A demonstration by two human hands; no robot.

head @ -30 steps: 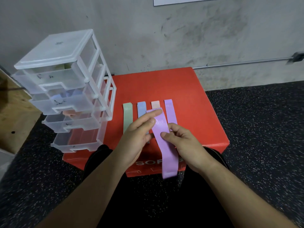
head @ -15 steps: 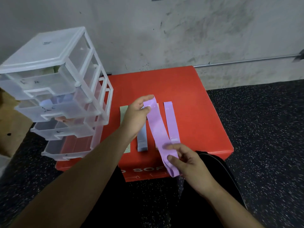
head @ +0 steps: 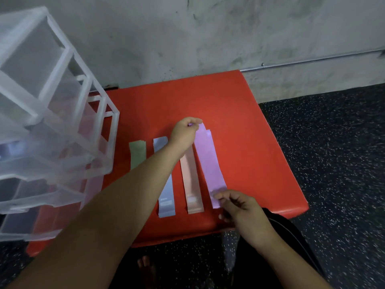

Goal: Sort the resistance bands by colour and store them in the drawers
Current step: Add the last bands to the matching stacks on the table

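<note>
A purple resistance band [head: 208, 161] lies stretched lengthwise on the red box [head: 239, 126], over another purple band whose far end peeks out beside it. My left hand [head: 185, 132] pinches its far end, and my right hand [head: 239, 205] pinches its near end. To its left lie a peach band [head: 190, 180], a blue band [head: 165, 197] and a green band [head: 137, 153], the last two partly hidden by my left forearm. A clear plastic drawer unit [head: 52, 122] stands on the box's left side with its drawers pulled partly out.
A grey concrete wall [head: 208, 38] rises right behind the red box, with a thin pipe along its base. Black speckled rubber flooring [head: 333, 163] surrounds the box. My dark-clothed legs sit at the box's near edge.
Both hands carried the purple band from in front of the box to its top and stretched it flat over the other purple band. The view has moved closer.
</note>
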